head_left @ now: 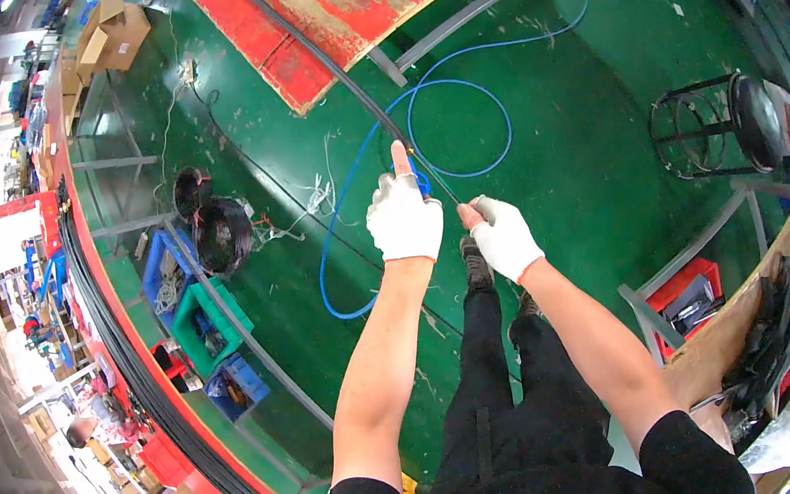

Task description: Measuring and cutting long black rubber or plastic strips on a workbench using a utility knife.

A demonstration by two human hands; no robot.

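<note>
My left hand (pixel 406 217), in a white glove with bare fingertips, is closed round a blue-handled tool (pixel 422 180), mostly hidden by the glove. One bare fingertip lies against a long black tube (pixel 329 62), which comes down off the red table. From the tube's near end a thin dark strand (pixel 441 183) runs toward my right hand (pixel 505 237), gloved the same way. Thumb and fingers there pinch this strand. A blue hose (pixel 327 267) loops over the floor and passes up by my left hand; where it joins the tool is hidden.
A worn red table (pixel 288 60) stands ahead. Left, a red-edged bench (pixel 114 332) carries long black strips; blue and green bins (pixel 207 324) and black coils (pixel 222 236) sit beside it. Right are a round stool (pixel 754 124), a red bin (pixel 689 291) and a cluttered wooden bench (pixel 734 356).
</note>
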